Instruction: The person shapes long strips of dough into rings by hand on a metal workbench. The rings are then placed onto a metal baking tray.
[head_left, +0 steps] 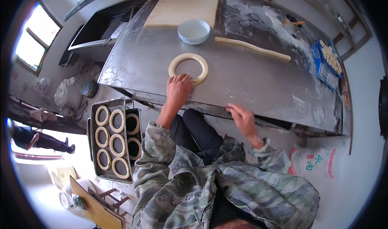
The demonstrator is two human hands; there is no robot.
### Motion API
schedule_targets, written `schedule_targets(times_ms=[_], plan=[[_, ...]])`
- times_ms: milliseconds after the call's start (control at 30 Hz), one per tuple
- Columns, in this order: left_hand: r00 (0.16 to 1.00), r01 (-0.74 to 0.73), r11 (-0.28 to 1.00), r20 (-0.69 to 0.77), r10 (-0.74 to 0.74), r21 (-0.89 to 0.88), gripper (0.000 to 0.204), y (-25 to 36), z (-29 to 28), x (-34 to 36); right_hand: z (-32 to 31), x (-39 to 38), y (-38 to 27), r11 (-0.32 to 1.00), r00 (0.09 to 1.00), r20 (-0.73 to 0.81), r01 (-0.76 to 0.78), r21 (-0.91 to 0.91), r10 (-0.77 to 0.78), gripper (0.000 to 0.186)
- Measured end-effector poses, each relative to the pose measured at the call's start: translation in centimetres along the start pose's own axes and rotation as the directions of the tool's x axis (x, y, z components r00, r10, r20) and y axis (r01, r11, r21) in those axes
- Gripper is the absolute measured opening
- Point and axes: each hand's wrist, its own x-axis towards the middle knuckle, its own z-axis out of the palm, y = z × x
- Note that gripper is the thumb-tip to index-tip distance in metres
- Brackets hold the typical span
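Observation:
My left hand (179, 87) rests on the near left part of a pale dough ring (205, 67), its fingers closed over the dough. The ring lies flat on the grey metal table (141, 55). My right hand (242, 118) hovers by the table's front edge with fingers drawn together, and nothing shows in it. Just beyond the ring stands a white bowl (194, 32) that looks filled with liquid. To its right a single dough rope (258, 49) lies at a slant. Many parallel dough strips (184, 7) cover the far part of the table.
Lower left, a dark metal tray (108, 173) holds several dough rings, overlapping another tray beneath. White flour (283, 27) dusts the far right. Blue packaging (327, 77) with small pale pieces sits at the right edge. A white sack (313, 162) stands below; another person (44, 142) is far left.

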Motion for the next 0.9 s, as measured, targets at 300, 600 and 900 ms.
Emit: schedule_targets(times_ms=[300, 600, 900], plan=[[0.994, -0.066, 0.997, 0.084, 0.064, 0.027, 0.030, -0.1, 1.0, -0.4, -4.3, -15.2, 16.8, 0.829, 0.846, -0.131, -0.532, -0.170, 0.516, 0.024], [0.991, 0.032, 0.999, 0.132, -0.034, 0.012, 0.037, 1.5, 0.9, 0.3, -9.1, -17.9, 28.5, 0.217, 0.281, -0.124, -0.328, 0.919, 0.951, 0.036], [0.999, 0.043, 0.998, 0.005, -0.043, 0.056, 0.036, 3.6, 0.1, -1.2, -11.4, -17.7, 30.6, 0.140, 0.216, -0.132, -0.023, 0.990, 0.967, 0.031]])
